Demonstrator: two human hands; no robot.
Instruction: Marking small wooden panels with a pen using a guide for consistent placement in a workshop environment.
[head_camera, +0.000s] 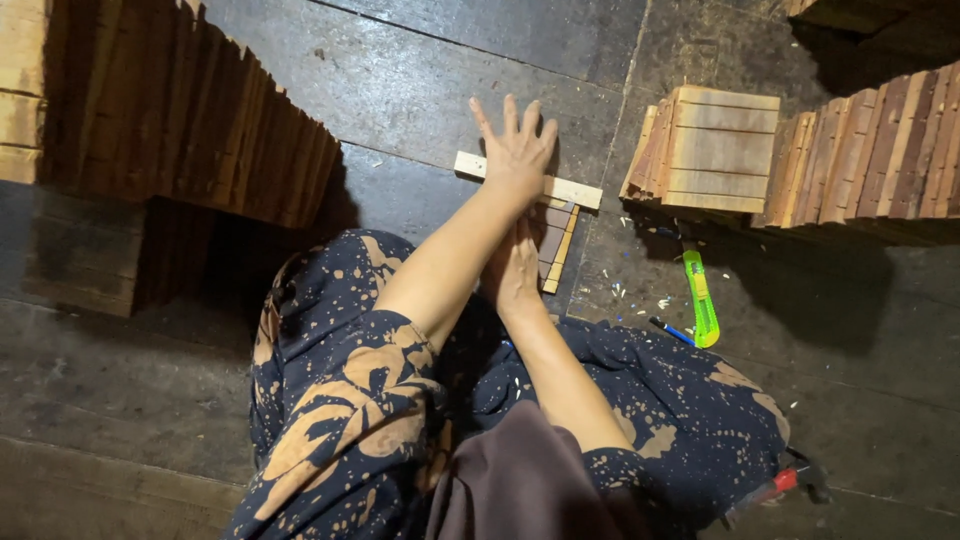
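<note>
- Dark floor planks (420, 80) lie under us; we sit on them in patterned dark trousers (330, 400).
- Our left hand (517, 152) presses flat, fingers spread open, on one pale wooden strip (575, 190) lying crosswise.
- Our right hand (512, 272) rests just below it, beside about three short slats (556, 248); whether its fingers are open or closed we cannot tell.
- One green utility knife (700, 300) and one blue pen (672, 331) lie to the right.
- Two stacks of slats stand by: one right (860, 150), one left (200, 130), both cut off by the picture's edge.
</note>
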